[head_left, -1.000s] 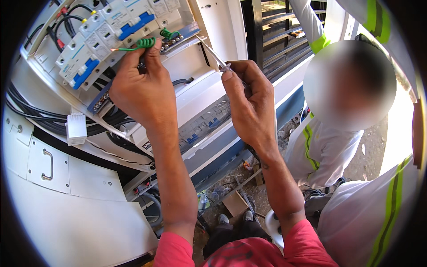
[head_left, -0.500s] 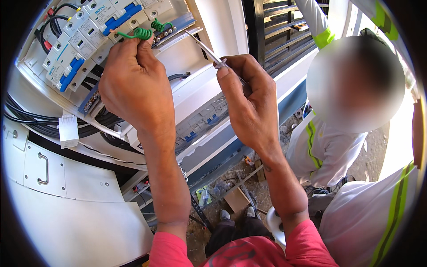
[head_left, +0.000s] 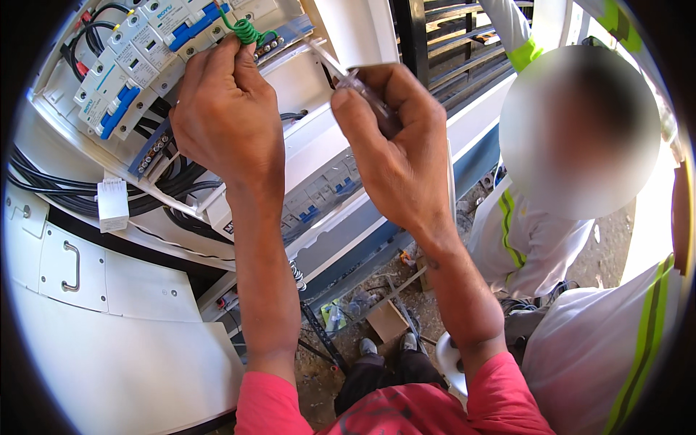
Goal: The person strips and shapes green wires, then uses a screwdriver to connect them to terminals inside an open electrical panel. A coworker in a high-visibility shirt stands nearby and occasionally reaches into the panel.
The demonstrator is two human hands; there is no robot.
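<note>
- Upper left: the circuit breakers (head_left: 134, 58), with blue toggles, stand just beside your left hand (head_left: 232, 119). Your knuckles could brush a toggle if the wrist swings left; the pictures do not show whether the circuits are live.
- Upper centre-left: your left thumb and forefinger are drawn together at the lower edge of the green coiled wire (head_left: 246, 31), apparently pinching it. The coil is springy by nature; a loose pinch could let it twist away.
- Right of the coil: the screw terminal bar (head_left: 272, 47) is partly covered by green wire. Poor sight of the screws could lead you to the wrong one.
- Upper centre: the screwdriver (head_left: 373, 100) points up and left, its blurred tip near the bar's right end. A slip could drive the tip into your left fingers.
- Centre-right: your right hand (head_left: 406, 138) is closed around the handle. A tilted shaft could ride out of a screw slot.
- Right: a co-worker's white sleeve (head_left: 536, 250) is near your right forearm. A bump there could jolt the tool.
</note>
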